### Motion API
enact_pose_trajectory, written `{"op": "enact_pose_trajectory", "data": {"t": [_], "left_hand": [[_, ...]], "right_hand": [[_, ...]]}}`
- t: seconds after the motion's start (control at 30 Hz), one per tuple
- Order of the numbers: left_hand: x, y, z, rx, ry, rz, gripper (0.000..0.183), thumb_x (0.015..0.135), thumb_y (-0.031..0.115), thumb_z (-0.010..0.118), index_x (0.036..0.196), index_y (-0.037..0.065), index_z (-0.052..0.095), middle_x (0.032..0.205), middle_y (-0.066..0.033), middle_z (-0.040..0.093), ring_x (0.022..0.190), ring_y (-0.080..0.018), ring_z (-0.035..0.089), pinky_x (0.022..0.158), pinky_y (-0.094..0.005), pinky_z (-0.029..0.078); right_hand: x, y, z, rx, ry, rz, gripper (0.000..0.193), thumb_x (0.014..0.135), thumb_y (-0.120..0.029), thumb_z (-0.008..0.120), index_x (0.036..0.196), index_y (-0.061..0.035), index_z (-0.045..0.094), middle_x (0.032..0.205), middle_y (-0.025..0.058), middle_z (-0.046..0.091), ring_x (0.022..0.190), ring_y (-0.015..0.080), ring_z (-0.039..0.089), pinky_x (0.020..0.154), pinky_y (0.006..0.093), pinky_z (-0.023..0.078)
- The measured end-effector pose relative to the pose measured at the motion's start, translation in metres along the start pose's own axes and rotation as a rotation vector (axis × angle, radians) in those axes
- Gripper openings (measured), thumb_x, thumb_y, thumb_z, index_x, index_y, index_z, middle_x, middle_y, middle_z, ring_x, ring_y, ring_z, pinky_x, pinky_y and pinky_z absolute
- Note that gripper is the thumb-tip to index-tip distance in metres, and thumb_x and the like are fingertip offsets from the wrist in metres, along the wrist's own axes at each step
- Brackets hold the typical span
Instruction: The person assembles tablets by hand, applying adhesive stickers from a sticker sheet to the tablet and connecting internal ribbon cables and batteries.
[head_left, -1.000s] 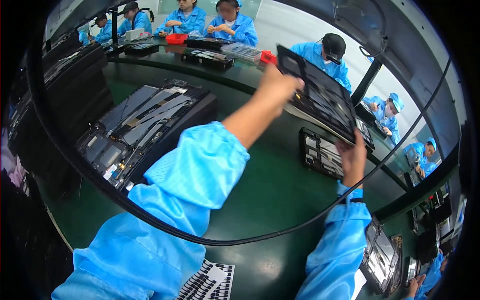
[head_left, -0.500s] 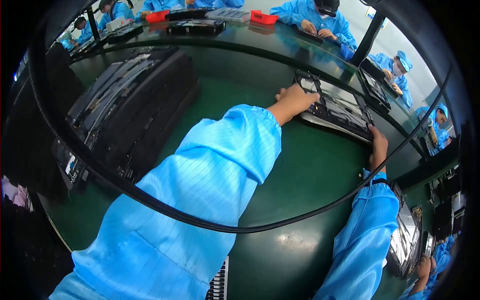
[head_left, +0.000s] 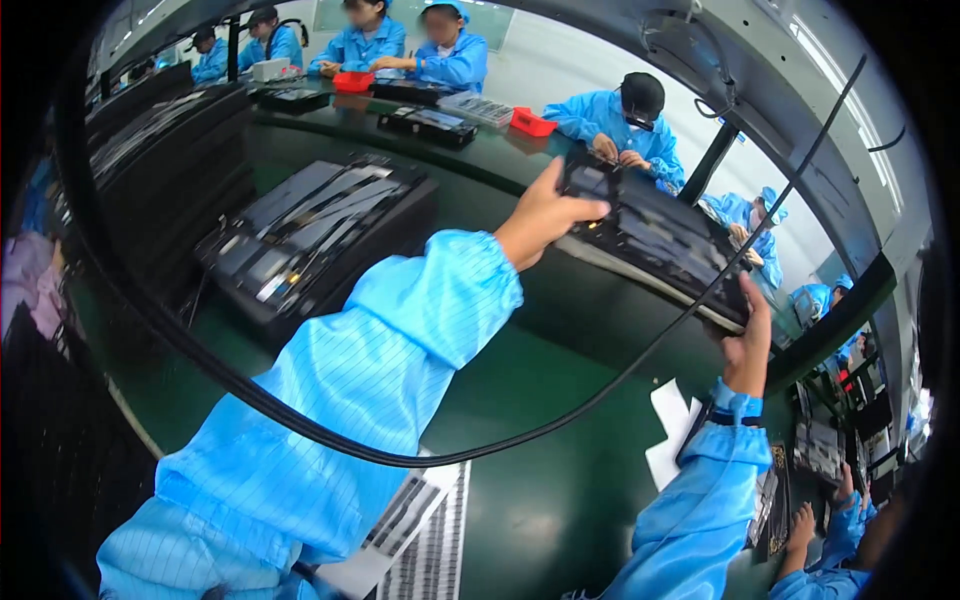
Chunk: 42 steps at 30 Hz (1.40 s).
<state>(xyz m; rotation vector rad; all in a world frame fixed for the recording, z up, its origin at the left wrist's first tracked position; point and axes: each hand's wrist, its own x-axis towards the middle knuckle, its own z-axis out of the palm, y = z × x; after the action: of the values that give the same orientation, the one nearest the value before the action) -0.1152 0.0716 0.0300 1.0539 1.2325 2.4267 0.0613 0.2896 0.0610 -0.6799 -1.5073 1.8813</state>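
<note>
My left fingers (head_left: 583, 210) and right fingers (head_left: 752, 298) are gripping opposite ends of an electronic device chassis (head_left: 660, 228), seemingly raised over the green surface (head_left: 545, 510). I am apparently positioning it; the next move is probably calling for a steady two-ended grip. Leftward, a chassis stack (head_left: 318, 232) is standing; a black cable (head_left: 410, 461) is crossing my view.
</note>
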Motion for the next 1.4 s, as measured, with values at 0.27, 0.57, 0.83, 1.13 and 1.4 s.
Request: {"op": "enact_pose_trajectory", "data": {"t": [0.27,0.57,0.83,1.13,1.4], "left_hand": [[-0.081,0.048,0.015,0.077,-0.107,-0.197,0.027,0.083,0.029,0.051,0.092,0.003,0.052,0.084,-0.0029,0.054,0.076,-0.0115,0.049,0.070,-0.0261,0.039],[-0.287,0.088,-0.048,0.949,-0.990,0.422,0.026,0.069,0.014,0.056,0.091,0.000,0.054,0.093,-0.0175,0.051,0.089,-0.0304,0.050,0.079,-0.0398,0.039],[-0.296,0.099,-0.066,0.949,-0.729,0.287,0.033,0.069,0.011,0.059,0.100,-0.001,0.052,0.103,-0.0199,0.047,0.099,-0.0330,0.047,0.085,-0.0408,0.039],[-0.271,0.114,-0.108,1.089,-0.830,0.183,0.043,0.065,0.012,0.062,0.105,0.001,0.053,0.110,-0.0180,0.046,0.102,-0.0310,0.046,0.085,-0.0420,0.038],[-0.249,0.092,-0.103,1.040,-0.777,0.301,0.033,0.064,0.017,0.065,0.090,-0.002,0.054,0.096,-0.0139,0.051,0.090,-0.0255,0.049,0.077,-0.0352,0.039]], "right_hand": [[-0.108,0.010,-0.057,0.178,-0.115,-0.072,0.029,0.083,-0.022,0.054,0.103,-0.0009,0.054,0.097,0.0119,0.060,0.084,0.0235,0.060,0.075,0.0360,0.049],[-0.252,0.081,-0.117,0.174,0.065,0.047,0.027,0.085,-0.018,0.050,0.104,0.0006,0.053,0.100,0.0118,0.058,0.088,0.0195,0.058,0.078,0.0300,0.047],[-0.261,0.109,-0.092,-0.911,0.317,-0.425,0.022,0.084,-0.020,0.050,0.087,0.0017,0.055,0.072,0.0022,0.050,0.067,0.0070,0.043,0.062,0.0205,0.036],[-0.310,0.069,0.036,-1.198,0.053,-0.725,0.023,0.071,-0.002,0.062,0.093,0.0020,0.056,0.085,0.0124,0.057,0.072,0.0238,0.053,0.066,0.0316,0.042],[-0.269,0.099,0.156,-1.357,-0.612,-0.593,0.008,0.065,-0.007,0.058,0.060,-0.0012,0.056,0.065,0.0120,0.053,0.059,0.0275,0.052,0.058,0.0381,0.041]]}}
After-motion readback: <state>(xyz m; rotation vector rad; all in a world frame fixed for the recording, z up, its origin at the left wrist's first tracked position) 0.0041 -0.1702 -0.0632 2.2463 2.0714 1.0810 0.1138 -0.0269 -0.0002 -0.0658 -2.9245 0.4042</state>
